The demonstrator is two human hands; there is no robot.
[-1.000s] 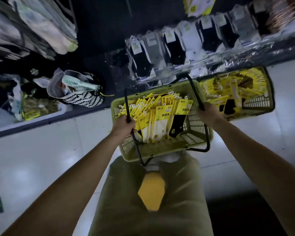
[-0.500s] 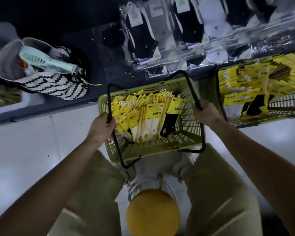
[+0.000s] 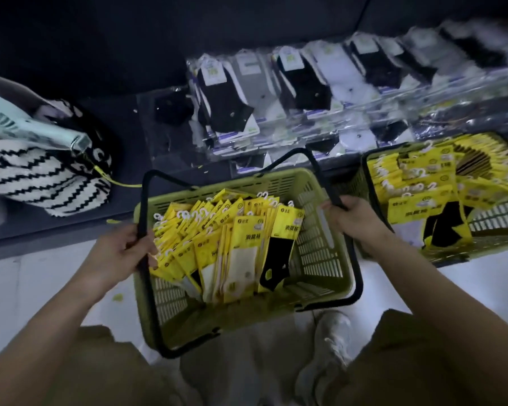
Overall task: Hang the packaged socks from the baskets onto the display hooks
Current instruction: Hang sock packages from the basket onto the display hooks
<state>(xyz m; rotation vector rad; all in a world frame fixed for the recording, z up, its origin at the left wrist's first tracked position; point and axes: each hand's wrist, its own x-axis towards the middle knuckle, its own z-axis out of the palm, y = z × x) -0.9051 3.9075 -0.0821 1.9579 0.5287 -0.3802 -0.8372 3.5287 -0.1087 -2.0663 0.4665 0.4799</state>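
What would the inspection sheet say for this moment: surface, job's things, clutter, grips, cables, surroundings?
Surface: pale tiled floor; whether the near basket rests on it cannot be told.
Job's things: green near basket holds yellow sock packs; second basket to its right holds more.
Clutter: striped knitted bag with a pale green fan on the dark ledge.
Grips: left hand grips the left handle, right hand grips the right handle.
Cables: thin yellow cord trailing from the bag.
Surroundings: clear-wrapped socks, black, grey and white, behind the baskets; display hooks not seen.
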